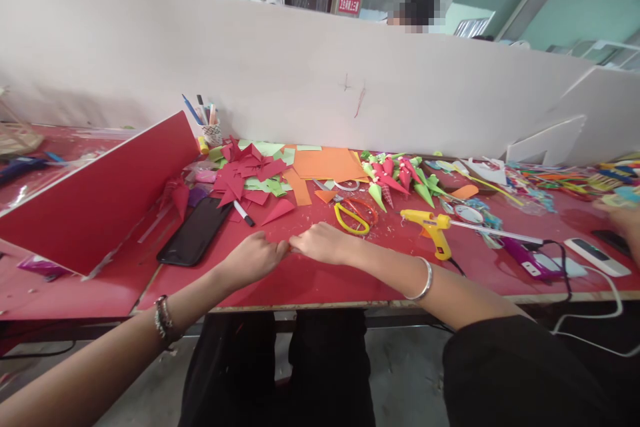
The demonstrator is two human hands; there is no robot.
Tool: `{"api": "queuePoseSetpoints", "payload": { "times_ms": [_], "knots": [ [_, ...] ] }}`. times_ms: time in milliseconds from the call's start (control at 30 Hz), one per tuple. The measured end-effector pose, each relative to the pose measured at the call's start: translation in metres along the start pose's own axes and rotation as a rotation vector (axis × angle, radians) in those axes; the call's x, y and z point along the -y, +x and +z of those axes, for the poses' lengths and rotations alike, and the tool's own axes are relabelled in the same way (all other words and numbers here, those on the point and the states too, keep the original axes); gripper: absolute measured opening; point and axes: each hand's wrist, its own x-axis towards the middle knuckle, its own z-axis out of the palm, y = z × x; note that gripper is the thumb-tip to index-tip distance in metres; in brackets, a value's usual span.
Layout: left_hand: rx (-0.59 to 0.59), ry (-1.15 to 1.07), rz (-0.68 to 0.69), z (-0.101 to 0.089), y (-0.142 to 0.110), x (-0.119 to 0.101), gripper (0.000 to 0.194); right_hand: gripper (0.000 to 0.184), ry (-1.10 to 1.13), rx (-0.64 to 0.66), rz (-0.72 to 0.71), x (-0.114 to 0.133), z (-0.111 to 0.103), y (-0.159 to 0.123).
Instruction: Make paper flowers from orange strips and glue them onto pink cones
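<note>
Over the front of the red table, my left hand [257,258] and my right hand [320,243] meet at the fingertips. Both are closed, with fingers curled in and thumbs touching or nearly so. Whatever they pinch, if anything, is hidden or too small to make out. Just beyond my right hand lie yellow-handled scissors [352,219]. A yellow glue gun [431,230] with a long glue stick rests to the right. Left of my left hand are a black phone [197,230] and a black-and-white marker pen [243,213]. Cut red paper pieces [247,170] are heaped behind.
A red board [107,193] stands on edge at the left. Rolled red and green paper cones [393,177] lie near orange sheets [325,165]. A pen cup [212,133] stands against the white partition [280,73]. A purple power strip [530,259] and cables lie at right, near another person's hand [627,223].
</note>
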Motion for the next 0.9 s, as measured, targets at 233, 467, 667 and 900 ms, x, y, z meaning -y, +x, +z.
{"api": "queuePoseSetpoints", "payload": {
  "times_ms": [233,467,667,900],
  "knots": [
    [-0.054,0.154,0.015,-0.006,0.001,0.003,0.030,0.027,0.028,-0.058,0.052,0.002,-0.002,-0.003],
    [-0.054,0.159,-0.135,-0.028,-0.007,0.011,0.028,0.022,0.162,-0.195,0.144,-0.005,-0.009,-0.021],
    [-0.012,0.145,-0.227,-0.035,-0.009,0.020,0.031,0.021,0.208,-0.189,0.184,-0.019,-0.003,-0.041],
    [0.073,0.095,-0.335,-0.004,-0.007,0.035,0.027,0.021,0.304,-0.260,0.450,-0.058,-0.002,-0.062]
  ]
}}
